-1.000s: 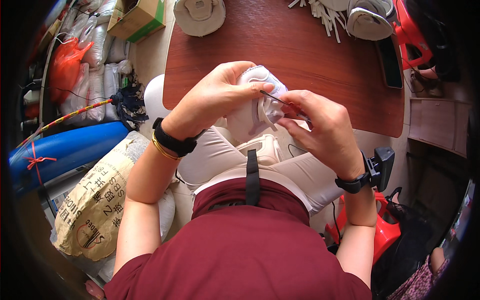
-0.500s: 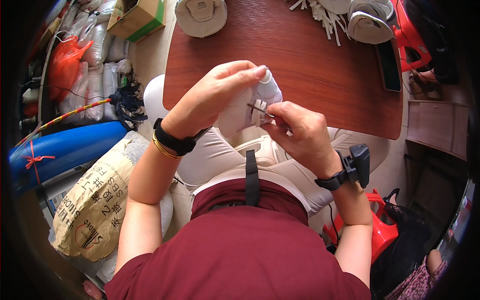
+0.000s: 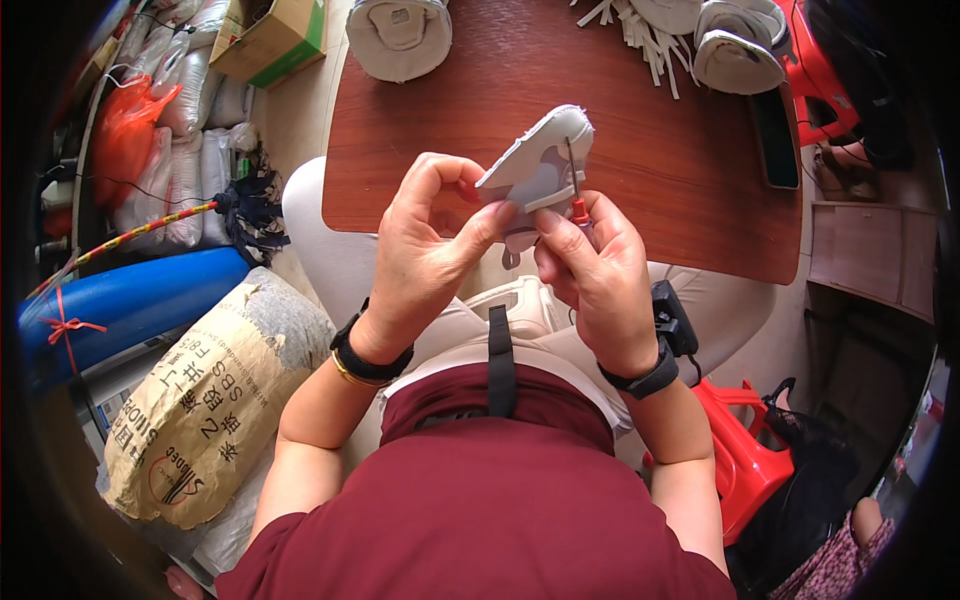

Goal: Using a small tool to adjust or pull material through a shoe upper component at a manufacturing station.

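My left hand [image 3: 430, 235] pinches a white and pale grey shoe upper [image 3: 533, 180] between thumb and fingers, above the table's near edge. The piece tilts up and to the right. Closed round the red handle of a thin metal hook-like tool [image 3: 572, 165] is my right hand [image 3: 600, 265]; the shaft points upward against the right side of the upper. A short white lace [image 3: 558, 198] lies across the upper by my right thumb. Whether the tool's tip passes through the material, I cannot tell.
More shoe uppers [image 3: 400, 45] stand on the brown table [image 3: 430, 120], with white laces [image 3: 655, 50] and a phone [image 3: 776, 138] at the right. A paper sack [image 3: 200, 400] and blue roll [image 3: 160, 300] lie left; red stools [image 3: 740, 460] stand right.
The upper has turned in my hands, its edge now pointing up and right. The tool has swung from lying sideways to nearly upright. My left hand has moved down to a pinch grip.
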